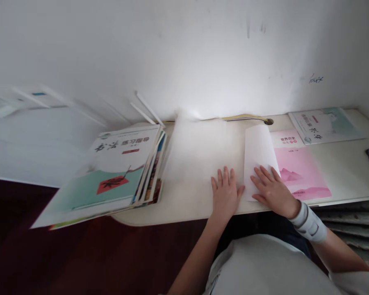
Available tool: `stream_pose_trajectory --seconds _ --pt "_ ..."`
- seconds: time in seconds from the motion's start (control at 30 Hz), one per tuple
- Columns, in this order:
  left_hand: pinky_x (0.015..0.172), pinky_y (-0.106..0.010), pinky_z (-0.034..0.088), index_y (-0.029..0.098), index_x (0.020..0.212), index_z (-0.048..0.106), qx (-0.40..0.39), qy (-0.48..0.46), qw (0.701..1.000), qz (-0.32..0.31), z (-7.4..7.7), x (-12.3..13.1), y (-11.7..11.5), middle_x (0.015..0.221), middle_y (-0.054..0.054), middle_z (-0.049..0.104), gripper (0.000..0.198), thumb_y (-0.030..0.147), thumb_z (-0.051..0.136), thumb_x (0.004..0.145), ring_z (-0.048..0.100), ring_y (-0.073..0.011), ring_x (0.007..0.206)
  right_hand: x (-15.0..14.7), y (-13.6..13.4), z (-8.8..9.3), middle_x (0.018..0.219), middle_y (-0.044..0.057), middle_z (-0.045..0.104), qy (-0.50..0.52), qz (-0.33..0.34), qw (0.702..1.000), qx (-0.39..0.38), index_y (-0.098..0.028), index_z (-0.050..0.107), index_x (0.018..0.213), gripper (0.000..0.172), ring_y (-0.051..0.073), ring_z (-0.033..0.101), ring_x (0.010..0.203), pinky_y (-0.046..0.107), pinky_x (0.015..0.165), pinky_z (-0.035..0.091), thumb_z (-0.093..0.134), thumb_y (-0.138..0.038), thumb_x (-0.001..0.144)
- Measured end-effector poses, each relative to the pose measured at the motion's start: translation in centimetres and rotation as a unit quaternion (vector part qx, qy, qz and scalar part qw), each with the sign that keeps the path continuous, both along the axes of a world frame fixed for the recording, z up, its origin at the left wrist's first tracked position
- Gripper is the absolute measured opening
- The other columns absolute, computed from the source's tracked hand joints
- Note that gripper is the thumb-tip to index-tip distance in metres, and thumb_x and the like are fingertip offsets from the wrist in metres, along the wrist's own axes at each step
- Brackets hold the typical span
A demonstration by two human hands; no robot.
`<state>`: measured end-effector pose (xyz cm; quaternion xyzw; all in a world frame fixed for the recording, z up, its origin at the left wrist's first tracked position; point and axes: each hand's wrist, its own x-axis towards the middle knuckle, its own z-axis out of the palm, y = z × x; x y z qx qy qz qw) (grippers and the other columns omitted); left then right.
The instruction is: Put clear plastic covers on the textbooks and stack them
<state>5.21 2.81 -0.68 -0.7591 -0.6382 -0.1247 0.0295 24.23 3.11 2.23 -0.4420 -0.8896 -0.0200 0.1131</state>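
My left hand [224, 192] lies flat with fingers spread on a large white sheet [199, 155] on the pale desk [344, 172]. My right hand [272, 190] rests open, fingers stretched out, on a narrower white folded page [258, 151] just to the right. That page overlaps the left edge of a pink booklet [301, 172]. The two hands almost touch at the thumbs. A grey band wraps my right wrist [309, 223].
A stack of books [117, 172] with a white and teal cover on top hangs over the desk's left edge. Another white and teal booklet [326, 125] lies at the back right. A cable hole [268, 121] sits by the white wall. Dark floor lies below left.
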Motion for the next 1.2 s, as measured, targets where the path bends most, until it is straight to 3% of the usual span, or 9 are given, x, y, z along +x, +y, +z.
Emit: stream_pose_trajectory --seconds 0.17,0.37,0.53,0.7,0.87,1.2 --pt "0.106 -0.05 0.034 0.001 0.139 0.03 -0.008 -0.068 0.998 -0.016 -1.2 -1.7 -0.6 0.141 -0.029 0.039 0.063 0.04 0.042 0.091 0.034 -0.0326 0.135 -1.5 0.0 -0.3 0.136 0.018 0.05 -0.037 -0.001 0.999 -0.025 -0.013 0.054 0.128 0.046 0.03 0.043 0.128 0.056 0.107 0.027 0.053 -0.037 0.088" --pt "0.106 -0.046 0.037 0.007 0.145 0.015 -0.009 -0.137 0.99 -0.036 -1.0 -1.7 -0.6 0.141 -0.023 0.042 0.059 0.028 0.036 0.093 0.039 -0.0265 0.132 -3.0 0.0 -0.6 0.135 0.02 0.05 -0.038 -0.003 0.999 -0.013 -0.011 0.053 0.128 0.047 0.031 0.045 0.126 0.058 0.106 0.027 0.049 -0.037 0.09" --pt "0.102 -0.042 0.042 0.009 0.146 0.016 -0.031 -0.192 0.981 -0.01 -0.7 -1.8 -0.7 0.144 -0.02 0.04 0.059 0.024 0.036 0.093 0.042 -0.0255 0.13 -3.5 0.0 -0.6 0.136 0.022 0.048 -0.048 -0.01 0.999 -0.023 -0.007 0.051 0.129 0.05 0.032 0.044 0.127 0.059 0.107 0.025 0.048 -0.038 0.09" --pt "0.095 -0.038 0.048 0.013 0.147 0.014 -0.065 -0.256 0.964 0.025 -0.5 -2.0 -0.7 0.136 -0.017 0.05 0.057 0.02 0.031 0.094 0.056 -0.0211 0.118 -3.2 0.0 -1.0 0.137 0.022 0.047 -0.048 -0.013 0.999 -0.012 -0.007 0.051 0.13 0.049 0.032 0.043 0.127 0.059 0.106 0.025 0.045 -0.037 0.091" --pt "0.09 -0.039 0.05 0.022 0.149 0.012 -0.061 -0.263 0.962 0.045 0.1 -2.2 -0.4 0.138 -0.013 0.05 0.058 0.021 0.032 0.095 0.059 -0.0218 0.113 -2.6 0.5 -0.9 0.134 0.023 0.05 -0.053 -0.057 0.997 0.001 -0.008 0.053 0.127 0.047 0.034 0.047 0.124 0.06 0.103 0.027 0.045 -0.036 0.091" --pt "0.089 -0.035 0.051 0.019 0.148 0.014 -0.024 -0.243 0.969 0.037 -0.1 -2.4 -0.1 0.139 -0.013 0.049 0.058 0.022 0.034 0.094 0.058 -0.0213 0.114 -4.4 -0.8 -1.2 0.134 0.024 0.05 -0.04 -0.049 0.998 0.023 -0.007 0.052 0.128 0.045 0.033 0.047 0.124 0.059 0.105 0.027 0.044 -0.032 0.091"
